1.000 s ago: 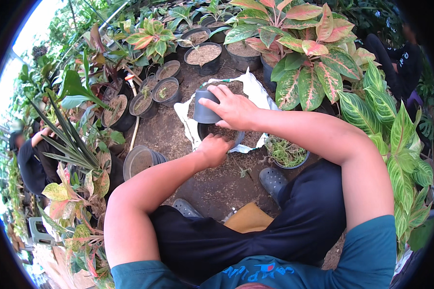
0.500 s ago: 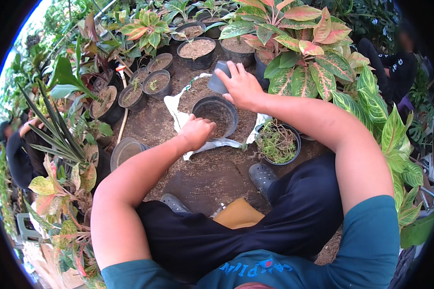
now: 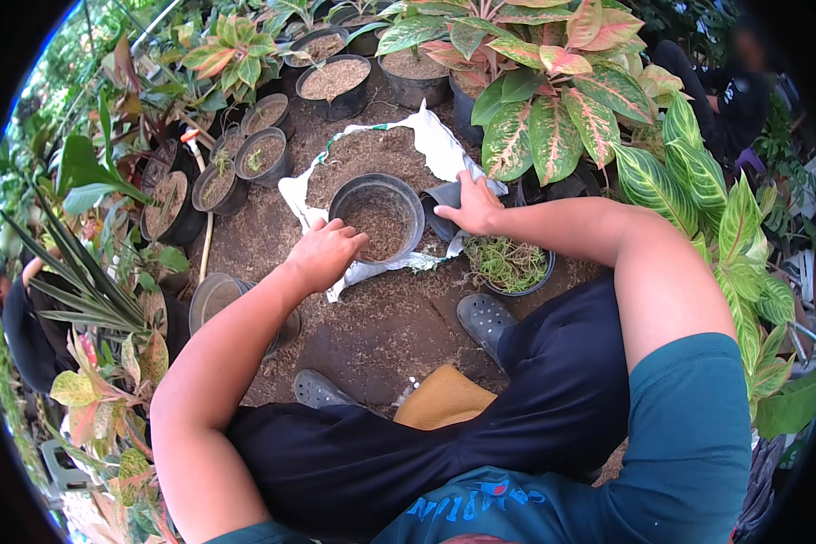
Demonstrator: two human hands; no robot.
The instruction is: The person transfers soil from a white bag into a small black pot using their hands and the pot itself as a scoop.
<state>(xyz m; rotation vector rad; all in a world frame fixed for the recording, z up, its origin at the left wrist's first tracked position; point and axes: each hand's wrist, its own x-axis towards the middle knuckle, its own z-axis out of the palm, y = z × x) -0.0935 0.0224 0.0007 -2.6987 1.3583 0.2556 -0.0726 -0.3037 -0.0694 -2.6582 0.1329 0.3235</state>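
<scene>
A round black plant pot with brown soil in it stands on an opened white sack spread with loose soil. My left hand is closed on the near left rim of this pot. In my right hand is a smaller dark plant pot, tilted on its side at the sack's right edge. The thumb lies across the small pot and the other fingers are partly hidden behind it. Just below that hand sits a pot of trailing green plants.
Stacked empty-looking pots stand left of my feet. Several soil-filled pots line the far side. A long-handled tool lies on the left. Large pink-green leaves overhang the right. Two other people sit at the sides.
My right hand has brought the small pot from beyond the large pot down to its right side. My left hand stays at the large pot's rim. The whole view has shifted slightly.
</scene>
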